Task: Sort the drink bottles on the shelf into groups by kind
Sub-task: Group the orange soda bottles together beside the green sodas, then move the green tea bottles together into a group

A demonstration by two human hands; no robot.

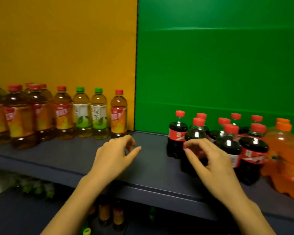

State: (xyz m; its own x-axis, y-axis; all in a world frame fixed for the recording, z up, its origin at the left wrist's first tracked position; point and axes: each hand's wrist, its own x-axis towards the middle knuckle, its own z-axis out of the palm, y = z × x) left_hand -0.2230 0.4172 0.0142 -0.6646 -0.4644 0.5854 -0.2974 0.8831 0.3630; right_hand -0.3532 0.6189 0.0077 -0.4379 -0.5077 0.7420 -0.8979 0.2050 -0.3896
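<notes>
Head view, nearest first: down in the dim lower level, blurred bottles (109, 214) (kinds not readable). Above that, two bare forearms stretched over the front edge of the grey shelf (153, 170). Left hand (114, 156) over a bare stretch of shelf, fingers loosely curled, thumb out, holding nothing. Right hand (212, 161) directly in front of the front cola bottle (195, 133), thumb and forefinger bent toward each other at its red label; touching or merely overlapping, impossible to tell. Behind and to the right of that bottle, more cola bottles (252, 150), red-capped, upright, tightly clustered. Further right, just beside the cluster, orange soda bottles (282, 150) with orange caps. Farther back on the left, against the yellow panel (66, 39): one red-capped iced tea bottle (118, 114) (left hand just in front of it, not touching), then two green tea bottles (82, 114) with green caps, then a crowd of iced tea bottles (20, 116). Behind the colas, a green panel (219, 56).
</notes>
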